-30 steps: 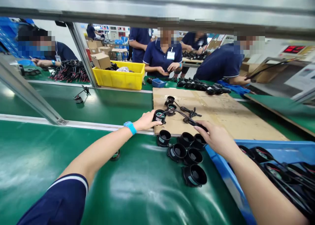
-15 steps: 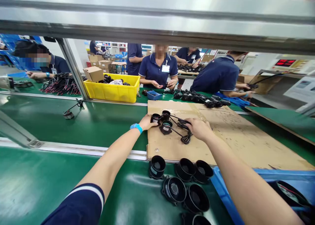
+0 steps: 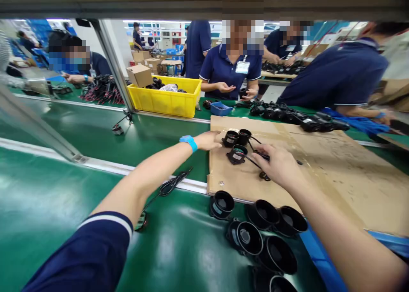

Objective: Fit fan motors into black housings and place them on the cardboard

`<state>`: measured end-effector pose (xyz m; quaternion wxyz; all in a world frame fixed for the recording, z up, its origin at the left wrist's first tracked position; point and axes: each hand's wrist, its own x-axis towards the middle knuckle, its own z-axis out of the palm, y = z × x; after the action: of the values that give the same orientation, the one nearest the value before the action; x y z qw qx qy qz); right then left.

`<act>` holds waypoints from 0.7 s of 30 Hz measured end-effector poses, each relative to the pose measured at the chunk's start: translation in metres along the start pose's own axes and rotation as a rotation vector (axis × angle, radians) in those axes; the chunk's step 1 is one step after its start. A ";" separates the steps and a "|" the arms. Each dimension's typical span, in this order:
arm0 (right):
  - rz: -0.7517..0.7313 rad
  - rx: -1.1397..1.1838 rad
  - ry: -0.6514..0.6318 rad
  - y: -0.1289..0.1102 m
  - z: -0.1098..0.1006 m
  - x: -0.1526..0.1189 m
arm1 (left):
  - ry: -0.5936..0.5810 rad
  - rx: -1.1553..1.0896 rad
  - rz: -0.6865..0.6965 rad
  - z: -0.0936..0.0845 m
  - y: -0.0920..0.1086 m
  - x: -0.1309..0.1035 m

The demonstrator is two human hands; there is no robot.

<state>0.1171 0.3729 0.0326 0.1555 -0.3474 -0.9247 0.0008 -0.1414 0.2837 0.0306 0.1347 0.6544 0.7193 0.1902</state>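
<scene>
Three small black round housings stand together on a cardboard sheet (image 3: 322, 173): one at the left rear (image 3: 230, 138), one at the right rear (image 3: 245, 136) and one in front (image 3: 237, 154). My left hand (image 3: 209, 141) is just left of them, fingers apart and holding nothing. My right hand (image 3: 276, 162) is closed on black cables (image 3: 262, 156) that run from the housings. Part of the cable bundle is hidden under its fingers. Nearer me, several larger black round housings (image 3: 222, 204) stand on the green surface (image 3: 179, 249).
A coiled cable (image 3: 171, 185) with a green-and-black part (image 3: 141, 221) lies near my left forearm. A blue bin (image 3: 322, 258) is at the lower right. Beyond the cardboard are a yellow bin (image 3: 166, 98), a small blue tray (image 3: 221, 109), black parts and co-workers. A metal post stands left.
My left hand has let go of the left rear housing and opened beside it. The view has shifted, so the scene sits further right, and a coiled cable now shows past my left forearm.
</scene>
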 end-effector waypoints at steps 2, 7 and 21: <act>-0.161 0.107 -0.037 -0.028 -0.006 -0.017 | -0.020 0.022 0.021 -0.031 -0.005 -0.053; -0.550 0.246 -0.177 -0.131 -0.004 -0.069 | 0.082 0.022 -0.055 -0.059 -0.011 -0.228; -0.589 0.169 -0.160 -0.260 0.061 -0.122 | 0.248 -0.537 -0.243 0.047 -0.038 -0.389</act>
<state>0.0196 0.1034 -0.0318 0.1042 -0.0492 -0.9915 0.0598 -0.1133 -0.1008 -0.0497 0.2356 0.4766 0.7273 0.4340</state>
